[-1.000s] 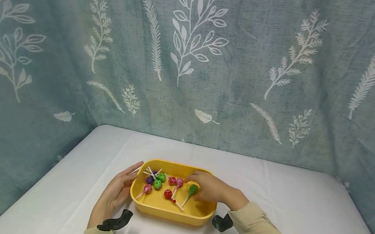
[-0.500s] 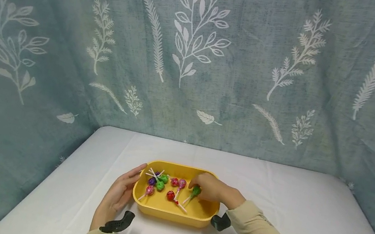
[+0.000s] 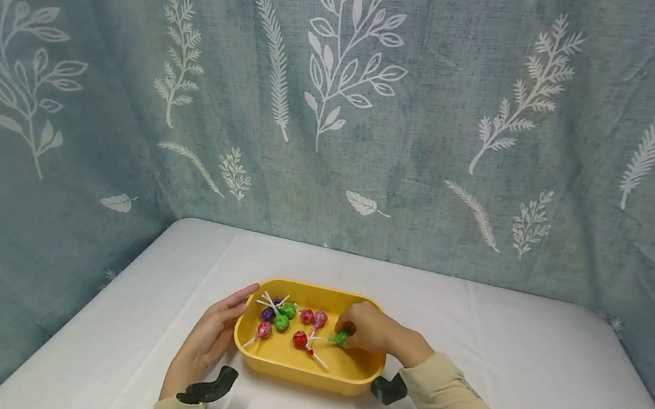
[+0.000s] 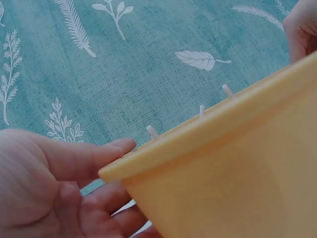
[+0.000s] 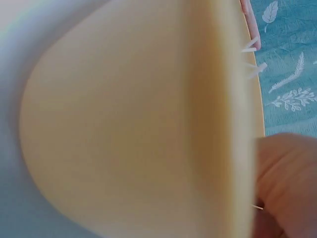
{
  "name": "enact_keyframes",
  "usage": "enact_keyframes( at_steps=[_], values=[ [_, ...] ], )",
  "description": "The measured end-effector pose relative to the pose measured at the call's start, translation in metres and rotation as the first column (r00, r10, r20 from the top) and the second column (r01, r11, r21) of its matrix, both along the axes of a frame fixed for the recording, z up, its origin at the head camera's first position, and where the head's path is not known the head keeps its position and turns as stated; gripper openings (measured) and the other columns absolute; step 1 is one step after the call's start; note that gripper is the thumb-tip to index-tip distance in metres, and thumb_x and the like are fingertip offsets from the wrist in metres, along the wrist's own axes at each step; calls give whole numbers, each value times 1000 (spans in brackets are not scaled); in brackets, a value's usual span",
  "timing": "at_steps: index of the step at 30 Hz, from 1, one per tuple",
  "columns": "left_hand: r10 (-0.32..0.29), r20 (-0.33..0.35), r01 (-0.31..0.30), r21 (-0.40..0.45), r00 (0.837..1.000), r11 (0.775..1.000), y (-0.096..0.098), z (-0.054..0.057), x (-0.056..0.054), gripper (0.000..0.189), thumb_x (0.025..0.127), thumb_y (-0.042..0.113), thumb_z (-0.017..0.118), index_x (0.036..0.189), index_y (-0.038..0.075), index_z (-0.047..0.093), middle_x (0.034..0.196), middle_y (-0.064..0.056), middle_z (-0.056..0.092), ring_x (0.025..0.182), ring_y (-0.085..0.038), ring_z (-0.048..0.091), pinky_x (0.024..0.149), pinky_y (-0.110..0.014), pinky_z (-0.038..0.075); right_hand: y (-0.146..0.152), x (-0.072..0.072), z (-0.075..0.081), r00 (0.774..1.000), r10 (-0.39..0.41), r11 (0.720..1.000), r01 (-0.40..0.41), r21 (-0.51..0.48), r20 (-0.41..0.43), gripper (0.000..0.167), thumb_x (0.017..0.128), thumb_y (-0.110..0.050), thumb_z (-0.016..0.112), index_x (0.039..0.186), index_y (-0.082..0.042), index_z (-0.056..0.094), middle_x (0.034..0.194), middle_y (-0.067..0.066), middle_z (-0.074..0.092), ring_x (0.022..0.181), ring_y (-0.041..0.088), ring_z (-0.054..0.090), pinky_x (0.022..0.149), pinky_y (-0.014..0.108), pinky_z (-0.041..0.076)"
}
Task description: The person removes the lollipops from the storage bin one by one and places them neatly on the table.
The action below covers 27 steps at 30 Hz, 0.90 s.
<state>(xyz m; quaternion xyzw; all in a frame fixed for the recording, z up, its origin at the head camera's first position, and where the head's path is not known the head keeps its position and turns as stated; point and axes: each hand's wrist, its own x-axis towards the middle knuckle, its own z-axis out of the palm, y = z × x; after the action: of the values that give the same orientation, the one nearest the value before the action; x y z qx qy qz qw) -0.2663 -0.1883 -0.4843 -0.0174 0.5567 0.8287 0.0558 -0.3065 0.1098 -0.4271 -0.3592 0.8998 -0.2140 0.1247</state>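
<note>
A yellow plastic tray (image 3: 298, 373) with raised walls stands on the white-covered table. Inside its right half, my right hand (image 3: 368, 327) pinches a green lollipop (image 3: 340, 338) by its wrapped head, the white stick pointing left. In the right wrist view the tray wall hides most of that hand (image 5: 290, 178). My left hand (image 3: 213, 330) rests along the tray's left side with extended fingers touching the rim. The left wrist view has its fingers (image 4: 94, 156) at the rim corner and against the outer wall.
Several lollipops lie in the tray: green ones (image 3: 282, 323) and purple ones (image 3: 268, 315) bunched at the left, a pink one (image 3: 264, 330) at the front left, and a red one (image 3: 300, 339) mid-tray. Behind the table hangs a teal leaf-print cloth (image 3: 331, 183).
My right hand's fingers have closed on the green lollipop and turned it, so its stick swung from front-left to leftward. The left hand stays at the tray's side.
</note>
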Motion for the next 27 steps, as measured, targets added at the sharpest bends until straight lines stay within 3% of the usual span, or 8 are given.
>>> enact_keyframes(
  at_steps=[7,16,23,27],
  values=[
    [-25,-25,24,-32,999,999,-1,0,1,45,98,2,43,144,4,45,154,-9,32,142,-24,26,111,-35,27,11,4,7,998,24,992,-16,-126,62,20,83,-3,73,103,-1,73,92,1,70,81,10,63,75,24,55],
    [-27,-38,25,-44,999,999,-1,0,1,46,98,2,43,144,3,44,154,-9,32,143,-23,23,112,-35,25,29,13,18,992,-72,964,96,-248,102,21,88,-16,71,106,-5,72,91,-3,69,81,13,63,72,26,54],
    [-29,-36,27,-51,999,998,-1,0,0,46,99,3,42,144,4,44,154,-8,32,143,-23,23,112,-35,25,48,22,19,956,-231,866,286,-411,178,30,91,-23,68,112,-2,68,91,4,67,85,28,65,71,38,58],
    [-29,-34,27,-57,999,998,-1,1,1,45,99,3,42,144,5,45,154,-7,32,143,-22,23,112,-34,25,59,29,19,935,-298,800,355,-484,194,35,91,-30,67,115,-4,68,98,4,68,92,32,62,71,33,58]
  ],
)
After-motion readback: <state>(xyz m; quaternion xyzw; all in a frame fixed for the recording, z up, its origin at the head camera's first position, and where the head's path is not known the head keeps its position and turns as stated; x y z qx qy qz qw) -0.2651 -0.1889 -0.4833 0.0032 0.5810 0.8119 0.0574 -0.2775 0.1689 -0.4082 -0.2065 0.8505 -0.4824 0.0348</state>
